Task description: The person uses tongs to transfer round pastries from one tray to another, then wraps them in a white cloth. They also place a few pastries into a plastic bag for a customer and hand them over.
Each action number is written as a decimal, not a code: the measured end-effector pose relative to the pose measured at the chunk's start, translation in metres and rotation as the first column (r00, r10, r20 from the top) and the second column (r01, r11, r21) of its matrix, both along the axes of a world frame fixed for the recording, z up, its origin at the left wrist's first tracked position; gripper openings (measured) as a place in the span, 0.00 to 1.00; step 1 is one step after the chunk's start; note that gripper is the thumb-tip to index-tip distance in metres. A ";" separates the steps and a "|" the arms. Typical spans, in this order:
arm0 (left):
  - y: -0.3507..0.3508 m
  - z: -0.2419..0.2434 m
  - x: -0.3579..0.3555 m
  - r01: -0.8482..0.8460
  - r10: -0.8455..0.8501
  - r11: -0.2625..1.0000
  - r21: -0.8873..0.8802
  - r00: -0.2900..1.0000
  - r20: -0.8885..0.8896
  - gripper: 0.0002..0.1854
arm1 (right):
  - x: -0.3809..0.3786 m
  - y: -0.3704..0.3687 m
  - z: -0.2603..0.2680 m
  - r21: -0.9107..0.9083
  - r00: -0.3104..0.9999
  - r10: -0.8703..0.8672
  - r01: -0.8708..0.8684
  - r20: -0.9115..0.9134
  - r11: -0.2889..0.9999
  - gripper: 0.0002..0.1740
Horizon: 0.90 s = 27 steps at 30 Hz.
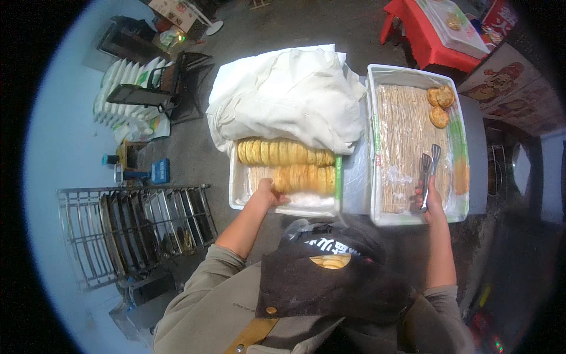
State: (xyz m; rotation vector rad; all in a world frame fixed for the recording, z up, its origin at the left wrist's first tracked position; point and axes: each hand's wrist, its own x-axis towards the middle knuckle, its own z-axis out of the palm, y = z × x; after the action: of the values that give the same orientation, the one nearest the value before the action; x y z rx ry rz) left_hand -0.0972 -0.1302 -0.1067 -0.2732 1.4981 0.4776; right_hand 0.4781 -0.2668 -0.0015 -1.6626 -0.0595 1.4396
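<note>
My left hand (267,194) is at the left end of the near row of round golden flatbreads (305,178), its fingers along the row's near side. Whether it grips any of them is hidden. Behind lies a second row of flatbreads (283,151), standing on edge like the first. Both rows are in a white tray (236,207) with a slatted mat, and a white cloth (283,97) covers the area behind them. Metal tongs (426,177) are in my right hand (434,201), their tips apart with nothing between them, over the right-hand white tray (375,177).
Three browned flatbreads (439,106) sit at the right tray's far right corner, on a slatted mat (400,132). A metal rack (137,234) stands at left, near a folding chair (146,93) and stacked white sacks (119,84). A red-covered table (435,37) is at far right.
</note>
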 end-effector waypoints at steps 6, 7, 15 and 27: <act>0.001 0.045 0.019 -0.145 0.151 0.983 0.111 0.988 -0.043 0.28 | 0.079 0.025 -0.046 0.001 0.997 0.011 -0.011 0.078 1.000 0.34; 0.003 0.049 0.023 -0.129 0.139 0.988 0.081 0.982 -0.128 0.28 | 0.089 0.031 -0.051 0.002 0.995 0.024 -0.024 0.095 1.000 0.34; -0.005 0.059 0.030 -0.250 0.265 0.962 0.110 0.951 -0.159 0.27 | 0.141 0.092 -0.077 0.077 0.985 0.104 -0.115 0.137 0.990 0.30; -0.022 0.032 0.009 -0.231 0.290 0.932 0.280 0.938 -0.189 0.32 | 0.137 0.143 -0.091 0.172 0.991 0.108 -0.119 0.074 0.978 0.20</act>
State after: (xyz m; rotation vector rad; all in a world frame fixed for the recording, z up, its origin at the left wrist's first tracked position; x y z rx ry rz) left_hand -0.0878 -0.1517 -0.0751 -0.2226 1.6103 0.9355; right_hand 0.6150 -0.1238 -0.0929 -1.5808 -0.3139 1.4218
